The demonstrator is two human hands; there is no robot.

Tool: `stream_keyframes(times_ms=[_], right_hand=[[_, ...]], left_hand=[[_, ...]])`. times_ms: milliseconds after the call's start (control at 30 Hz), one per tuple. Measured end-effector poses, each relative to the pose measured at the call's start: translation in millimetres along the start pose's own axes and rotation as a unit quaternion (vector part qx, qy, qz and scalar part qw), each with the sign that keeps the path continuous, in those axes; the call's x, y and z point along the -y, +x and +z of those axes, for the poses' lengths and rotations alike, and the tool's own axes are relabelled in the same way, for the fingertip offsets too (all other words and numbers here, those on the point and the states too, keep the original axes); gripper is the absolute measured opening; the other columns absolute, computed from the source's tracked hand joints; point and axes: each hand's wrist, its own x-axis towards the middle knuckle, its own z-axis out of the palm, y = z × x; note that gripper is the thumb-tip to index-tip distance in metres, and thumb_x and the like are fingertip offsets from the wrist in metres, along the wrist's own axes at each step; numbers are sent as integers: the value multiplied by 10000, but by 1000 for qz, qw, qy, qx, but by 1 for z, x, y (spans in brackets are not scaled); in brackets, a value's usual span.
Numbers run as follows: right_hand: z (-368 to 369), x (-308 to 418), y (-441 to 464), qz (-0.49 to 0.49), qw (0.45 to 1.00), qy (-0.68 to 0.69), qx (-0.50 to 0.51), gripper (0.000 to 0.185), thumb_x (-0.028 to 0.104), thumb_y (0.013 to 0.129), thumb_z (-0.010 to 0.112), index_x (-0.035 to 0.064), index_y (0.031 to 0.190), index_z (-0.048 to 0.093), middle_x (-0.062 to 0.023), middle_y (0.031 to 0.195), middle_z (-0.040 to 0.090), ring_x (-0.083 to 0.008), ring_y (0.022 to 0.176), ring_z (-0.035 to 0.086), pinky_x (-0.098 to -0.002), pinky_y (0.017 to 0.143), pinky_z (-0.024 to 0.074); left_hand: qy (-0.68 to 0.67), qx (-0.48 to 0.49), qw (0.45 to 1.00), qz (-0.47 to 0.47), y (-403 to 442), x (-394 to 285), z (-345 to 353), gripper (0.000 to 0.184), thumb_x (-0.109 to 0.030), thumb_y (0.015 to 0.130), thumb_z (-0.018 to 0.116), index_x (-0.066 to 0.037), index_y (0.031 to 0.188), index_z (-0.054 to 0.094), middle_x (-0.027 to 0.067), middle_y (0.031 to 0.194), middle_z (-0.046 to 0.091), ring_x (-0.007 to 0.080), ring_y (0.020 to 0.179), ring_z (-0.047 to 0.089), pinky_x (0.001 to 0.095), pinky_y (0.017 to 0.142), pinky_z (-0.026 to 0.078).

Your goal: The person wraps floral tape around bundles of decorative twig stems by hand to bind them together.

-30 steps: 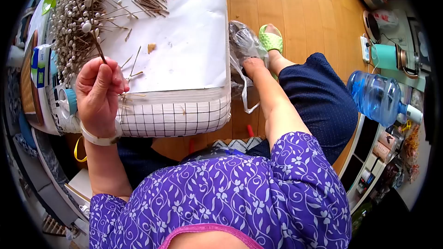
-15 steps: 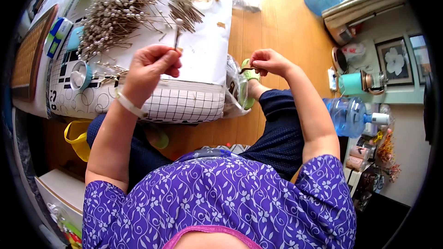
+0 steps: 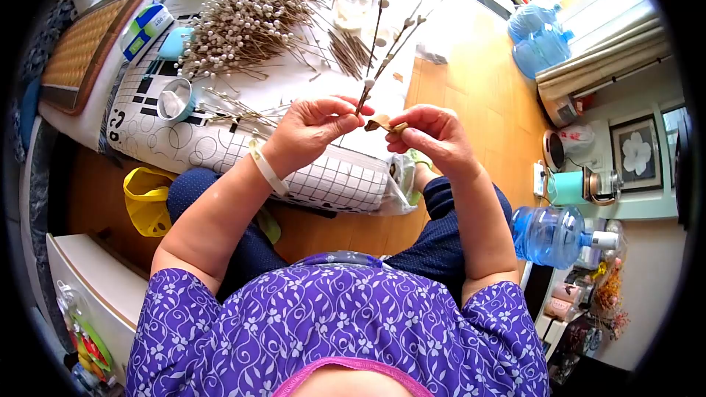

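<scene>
Over the table's front edge, my left hand pinches the lower end of a dark branched stem with pale buds, which points up and away. Close on its right, my right hand holds a small strip of brown tape between thumb and fingers, its free end near the stem's base. Behind my hands a large heap of white-budded twigs lies on the table. A pile of short brown sticks is beside it. Several loose twigs lie left of my left hand.
A glass jar stands beyond the sticks. On the left are a small blue-rimmed tub, a tissue pack and a woven mat. A clear plastic bag hangs at the table's right corner. A large water bottle is at right.
My right hand has come up from the plastic bag with a brown strip and moved beside my left hand. The left hand has moved right with the stem. The view has shifted.
</scene>
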Motion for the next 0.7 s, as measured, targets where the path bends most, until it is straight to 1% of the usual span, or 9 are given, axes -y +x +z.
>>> stream_keyframes(times_ms=[167, 233, 300, 367, 433, 500, 567, 600, 700], right_hand=[[6, -11, 24, -20, 1000, -12, -10, 195, 99, 829, 550, -39, 965, 563, -84, 852, 613, -132, 763, 606, -242, 695, 494], [6, -13, 30, -25, 999, -15, -16, 188, 70, 812, 552, -38, 965, 562, -106, 850, 621, -142, 750, 610, -242, 668, 500], [9, -16, 36, -60, 997, -43, -23, 183, 52, 799, 569, -35, 960, 566, -99, 863, 617, -123, 758, 598, -239, 663, 500], [10, -17, 36, -58, 998, 3, -31, 180, 33, 787, 581, -30, 956, 571, -95, 873, 614, -114, 759, 589, -237, 657, 501], [6, -16, 38, -35, 997, -44, -49, 166, 25, 792, 570, -32, 948, 576, -93, 869, 616, -119, 756, 591, -241, 659, 502], [4, -18, 36, -36, 997, -50, -52, 167, 23, 791, 566, -37, 947, 576, -92, 865, 617, -120, 754, 593, -239, 665, 499], [4, -17, 33, -38, 999, -2, -28, 160, 19, 785, 564, -39, 933, 578, -91, 863, 619, -115, 750, 592, -234, 663, 493], [5, -17, 33, -26, 998, -28, -42, 144, 28, 787, 564, -38, 913, 586, -69, 799, 612, -100, 713, 583, -210, 641, 482], [10, -24, 34, -62, 997, -21, -38, 132, 4, 777, 553, -33, 901, 581, -74, 831, 617, -97, 727, 580, -216, 646, 481]], left_hand=[[-11, -1, 999, -31, 0, 4, -1, 118, -86, 827, 550, 8, 855, 616, 105, 978, 590, 157, 869, 558, 283, 787, 451], [-43, -24, 998, -36, 2, 8, -2, 92, -23, 797, 576, 17, 866, 622, 94, 949, 593, 127, 836, 565, 246, 766, 464], [-17, -30, 999, -39, 4, 10, -3, 92, -27, 790, 587, 17, 861, 626, 86, 937, 593, 118, 807, 565, 238, 758, 462], [-45, -41, 997, -49, 4, 10, -1, 95, -33, 795, 584, 17, 866, 625, 73, 910, 602, 109, 797, 564, 233, 756, 460], [-35, -43, 997, -49, 4, 10, -3, 111, -47, 800, 583, 15, 883, 624, 64, 867, 619, 105, 789, 570, 233, 753, 462], [1, -25, 999, -44, 4, 9, -3, 141, -58, 826, 541, 19, 926, 602, 116, 947, 609, 179, 868, 586, 299, 802, 464], [4, -23, 999, -49, 3, 9, -3, 147, -68, 832, 536, 17, 932, 602, 115, 930, 616, 182, 867, 590, 302, 800, 466], [10, -26, 998, -52, 3, 10, -3, 147, -69, 833, 535, 19, 932, 601, 115, 924, 618, 183, 860, 593, 302, 795, 469], [9, -24, 999, -46, 5, 12, -2, 146, -67, 834, 535, 22, 930, 599, 115, 921, 620, 184, 851, 597, 302, 786, 475]])
